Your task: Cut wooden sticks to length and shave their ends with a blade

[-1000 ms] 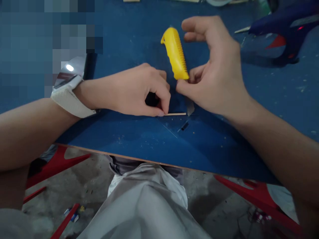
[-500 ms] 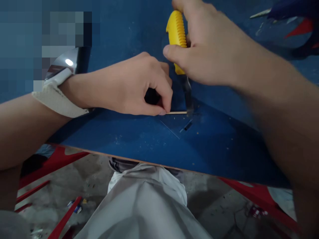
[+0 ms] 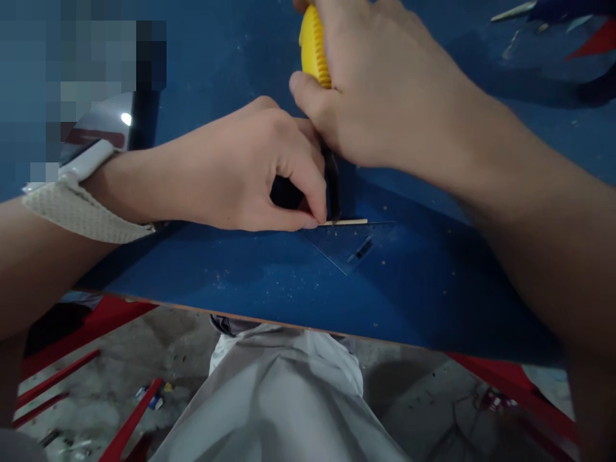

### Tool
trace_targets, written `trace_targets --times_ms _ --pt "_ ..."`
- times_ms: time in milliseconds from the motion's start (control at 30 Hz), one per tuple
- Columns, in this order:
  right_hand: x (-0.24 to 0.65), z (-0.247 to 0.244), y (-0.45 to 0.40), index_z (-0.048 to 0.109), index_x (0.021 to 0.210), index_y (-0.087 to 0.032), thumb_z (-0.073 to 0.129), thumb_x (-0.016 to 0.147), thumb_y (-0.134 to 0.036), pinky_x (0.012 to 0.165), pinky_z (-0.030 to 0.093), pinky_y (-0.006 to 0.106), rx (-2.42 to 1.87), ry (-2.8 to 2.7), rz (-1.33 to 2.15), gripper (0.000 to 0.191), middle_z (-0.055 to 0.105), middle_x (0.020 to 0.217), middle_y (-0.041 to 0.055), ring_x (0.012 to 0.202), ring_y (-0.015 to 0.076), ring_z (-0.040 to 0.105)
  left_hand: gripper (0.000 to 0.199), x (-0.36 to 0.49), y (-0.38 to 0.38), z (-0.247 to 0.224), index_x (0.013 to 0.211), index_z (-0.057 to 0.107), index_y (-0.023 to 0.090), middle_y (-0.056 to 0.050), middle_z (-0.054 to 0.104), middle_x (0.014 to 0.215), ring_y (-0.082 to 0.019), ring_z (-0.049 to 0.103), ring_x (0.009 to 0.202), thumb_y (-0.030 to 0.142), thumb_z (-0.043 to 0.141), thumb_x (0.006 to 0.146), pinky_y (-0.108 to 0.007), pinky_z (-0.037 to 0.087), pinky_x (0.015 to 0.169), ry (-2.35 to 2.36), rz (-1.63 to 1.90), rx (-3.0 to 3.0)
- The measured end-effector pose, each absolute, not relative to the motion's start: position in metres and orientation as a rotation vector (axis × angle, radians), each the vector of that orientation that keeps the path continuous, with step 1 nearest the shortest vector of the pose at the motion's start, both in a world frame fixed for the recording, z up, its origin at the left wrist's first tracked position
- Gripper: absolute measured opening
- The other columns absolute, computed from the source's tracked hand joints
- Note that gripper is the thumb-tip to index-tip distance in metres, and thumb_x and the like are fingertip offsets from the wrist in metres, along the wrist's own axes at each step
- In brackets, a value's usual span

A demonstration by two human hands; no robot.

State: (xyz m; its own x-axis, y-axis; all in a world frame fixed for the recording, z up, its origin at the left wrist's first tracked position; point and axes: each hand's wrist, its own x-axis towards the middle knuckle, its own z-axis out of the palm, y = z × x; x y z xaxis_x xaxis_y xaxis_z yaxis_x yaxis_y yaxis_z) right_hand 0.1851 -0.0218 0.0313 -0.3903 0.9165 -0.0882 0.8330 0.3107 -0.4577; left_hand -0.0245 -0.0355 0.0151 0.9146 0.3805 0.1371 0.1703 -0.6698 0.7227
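Yellow-handled cutter [image 3: 315, 51] in the right hand [image 3: 370, 90], its blade reaching down to a thin wooden stick [image 3: 353, 222] on a blue table [image 3: 231, 273].

Right thumb and fingers are wrapped around the cutter's ridged handle, though some fingers are hidden behind it. The left hand [image 3: 269, 173], its wrist wearing a watch [image 3: 91, 199] with a pale strap, pinches the stick's left end between thumb and forefinger, tips pressed together; its other fingers curl under, partly out of sight. The dark blade comes down just beside those fingertips; whether it bites into the wood cannot be told. The stick lies along the long upper edge of a clear set square [image 3: 339, 247]. At top right is a dark blue tool [image 3: 568, 9] with a metal tip and red trigger.
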Motion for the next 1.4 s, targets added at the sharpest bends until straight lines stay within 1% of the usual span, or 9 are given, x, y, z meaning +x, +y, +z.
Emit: trace_targets --times_ms 133,300,533,633,800,1000,1133,1267,1400 --pt "0.184 0.03 -0.018 0.051 0.177 -0.023 0.06 0.124 -0.017 0.143 0.055 0.061 -1.812 -2.496 0.316 0.054 0.067 0.185 0.0121 0.165 0.0425 0.069 0.023 -0.024 -0.035 0.014 0.118 0.105 0.032 0.0 0.101 0.117 -0.022 0.091 0.113 0.036 0.083 0.122 -0.041 0.068 0.111 0.365 0.361 2.305" --pt "0.179 0.029 -0.017 0.056 0.166 -0.024 0.063 0.12 -0.012 0.141 0.054 0.054 -1.776 -2.488 0.273 0.048 0.068 0.188 0.0097 0.168 0.0374 0.068 0.023 -0.024 -0.035 0.016 0.117 0.105 0.03 -0.001 0.101 0.118 -0.021 0.092 0.112 0.035 0.083 0.123 -0.04 0.067 0.11 0.358 0.335 2.311" --pt "0.182 0.029 -0.021 0.048 0.19 -0.014 0.057 0.123 -0.019 0.151 0.046 0.06 -1.797 -2.489 0.278 0.068 0.058 0.199 0.01 0.183 0.0427 0.054 0.024 -0.024 -0.033 0.014 0.12 0.105 0.031 0.001 0.101 0.12 -0.02 0.092 0.111 0.038 0.082 0.123 -0.039 0.067 0.11 0.354 0.352 2.357" --pt "0.182 0.031 -0.022 0.052 0.186 -0.015 0.057 0.12 -0.013 0.15 0.048 0.059 -1.777 -2.469 0.309 0.066 0.063 0.195 0.0076 0.179 0.0394 0.059 0.024 -0.023 -0.034 0.015 0.119 0.105 0.031 0.002 0.101 0.119 -0.02 0.092 0.11 0.037 0.081 0.122 -0.04 0.067 0.11 0.366 0.349 2.367" --pt "0.182 0.028 -0.023 0.069 0.149 -0.025 0.06 0.122 -0.022 0.137 0.061 0.057 -1.767 -2.385 0.357 0.028 0.081 0.161 0.0063 0.148 0.0351 0.077 0.026 -0.025 -0.033 0.014 0.127 0.104 0.028 0.0 0.101 0.124 -0.021 0.092 0.116 0.038 0.08 0.126 -0.041 0.067 0.112 0.349 0.313 2.398" --pt "0.183 0.029 -0.035 0.07 0.152 -0.019 0.054 0.126 -0.027 0.137 0.059 0.053 -1.818 -2.407 0.328 0.032 0.081 0.17 0.0087 0.156 0.0367 0.077 0.03 -0.027 -0.031 0.015 0.127 0.104 0.03 0.0 0.1 0.122 -0.02 0.091 0.115 0.042 0.076 0.126 -0.038 0.067 0.11 0.3 0.263 2.315" --pt "0.182 0.029 -0.039 0.067 0.161 -0.016 0.055 0.124 -0.025 0.142 0.056 0.053 -1.797 -2.402 0.335 0.04 0.078 0.177 0.0111 0.164 0.0374 0.075 0.027 -0.025 -0.031 0.017 0.117 0.103 0.036 0.004 0.099 0.117 -0.021 0.09 0.112 0.043 0.077 0.121 -0.038 0.067 0.107 0.326 0.257 2.264" --pt "0.181 0.025 -0.035 0.056 0.121 -0.028 0.061 0.115 -0.015 0.144 0.056 0.056 -1.778 -2.333 0.38 0.016 0.08 0.175 0.0143 0.167 0.041 0.076 0.025 -0.023 -0.029 0.016 0.116 0.102 0.035 0.003 0.099 0.115 -0.02 0.089 0.111 0.043 0.079 0.12 -0.037 0.066 0.109 0.278 0.265 2.267" --pt "0.181 0.022 -0.031 0.024 0.099 -0.036 0.063 0.111 -0.016 0.142 0.057 0.058 -1.788 -2.302 0.409 0.045 0.083 0.155 0.0115 0.164 0.0417 0.078 0.035 -0.022 -0.028 0.015 0.115 0.104 0.03 -0.001 0.098 0.114 -0.021 0.088 0.114 0.049 0.075 0.118 -0.038 0.065 0.114 0.33 0.232 2.262"
